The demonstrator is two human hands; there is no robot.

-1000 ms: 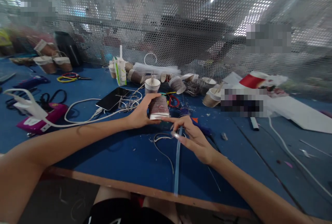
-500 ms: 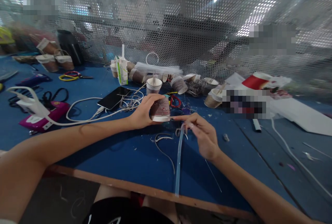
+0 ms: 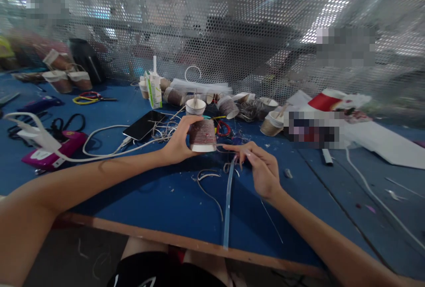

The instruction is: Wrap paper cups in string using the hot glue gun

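Note:
My left hand is wrapped round a paper cup covered in rows of brown cord, its white rim facing down toward me. A thin piece of cord runs from the cup's rim to my right hand. The right index finger stretches along this cord, while the thumb and other fingers bend together on it. A translucent strip stretches from the table's front edge up to the right fingertips; I cannot tell whether they touch it. A curved grey cord lies left of the strip.
Several cord-wrapped cups stand and lie along the mesh wall. To the left are a phone, a magenta power strip, cables, and yellow-and-red-handled pliers. A drink carton stands behind the phone. White paper lies at right.
The cup has turned slightly in my left hand, showing more of its wrapped side. The cord between rim and right fingers shows more clearly. The view has shifted a little.

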